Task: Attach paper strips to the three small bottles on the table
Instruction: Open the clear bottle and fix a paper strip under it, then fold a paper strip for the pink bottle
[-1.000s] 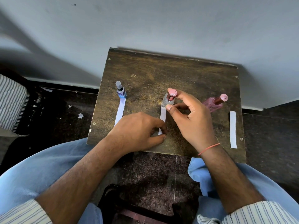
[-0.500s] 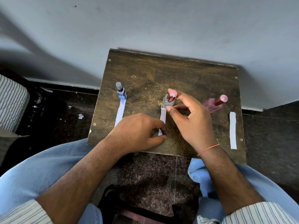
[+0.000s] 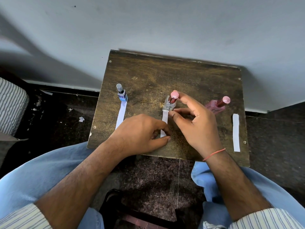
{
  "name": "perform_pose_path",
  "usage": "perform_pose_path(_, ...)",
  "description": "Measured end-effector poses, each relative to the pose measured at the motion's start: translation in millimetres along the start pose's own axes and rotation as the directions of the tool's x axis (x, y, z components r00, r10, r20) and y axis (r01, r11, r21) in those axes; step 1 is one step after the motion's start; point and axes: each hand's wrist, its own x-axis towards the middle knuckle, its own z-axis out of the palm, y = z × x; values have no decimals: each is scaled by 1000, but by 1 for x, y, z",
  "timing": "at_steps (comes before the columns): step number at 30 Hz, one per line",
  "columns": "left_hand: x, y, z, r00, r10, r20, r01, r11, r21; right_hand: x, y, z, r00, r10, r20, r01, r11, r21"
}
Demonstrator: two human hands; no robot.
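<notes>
Three small bottles stand on a dark wooden table. The left bottle has a grey cap and a white strip running from its base toward me. The middle clear bottle has a pink cap; my right hand holds it, forefinger on the cap and thumb at its base. A white strip runs from that base to my left hand, which pinches its near end. The pink bottle stands at the right, apart from a loose strip.
The table stands against a pale wall. Its near edge lies over my knees in blue jeans. The dark floor on the left holds scraps of paper. A striped cloth shows at the far left edge.
Nearly nothing has moved. Both hands keep the same hold on the middle bottle and its strip.
</notes>
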Motion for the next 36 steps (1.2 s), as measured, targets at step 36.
perform_pose_path(36, 45, 65, 43, 982, 40, -187, -70, 986, -154, -41, 48, -110, 954, 59, -293, -156, 935, -319)
